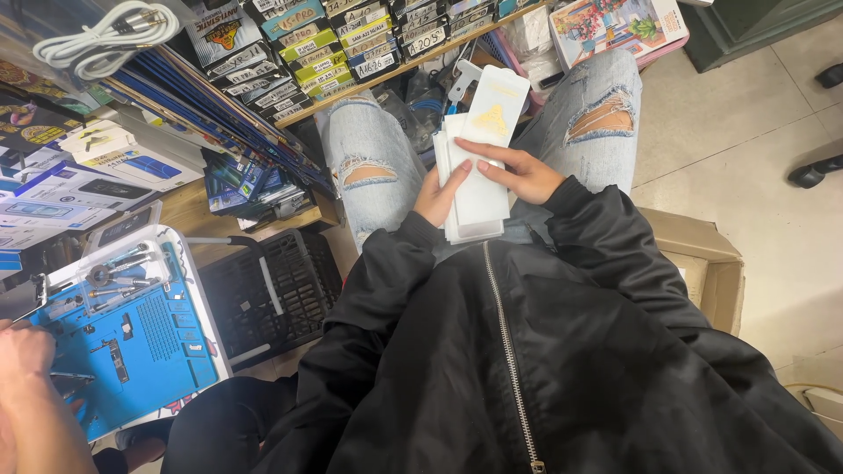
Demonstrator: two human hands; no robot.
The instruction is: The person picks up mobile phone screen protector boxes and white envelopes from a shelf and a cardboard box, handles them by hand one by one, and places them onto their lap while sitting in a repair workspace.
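Note:
I am seated, in ripped light jeans and a black zip jacket. My left hand (440, 193) holds a stack of flat white packets (477, 189) over my lap, thumb on the front. My right hand (518, 170) rests its fingers across the top packet, which sticks up higher than the rest and has a gold emblem near its upper end. Both hands grip the same stack.
A shelf (413, 63) of labelled boxes runs ahead. At the left sit a black plastic crate (263, 294) and a blue work mat (132, 347) with tools, where another person's hand (25, 351) works. A cardboard box (707, 268) stands at my right.

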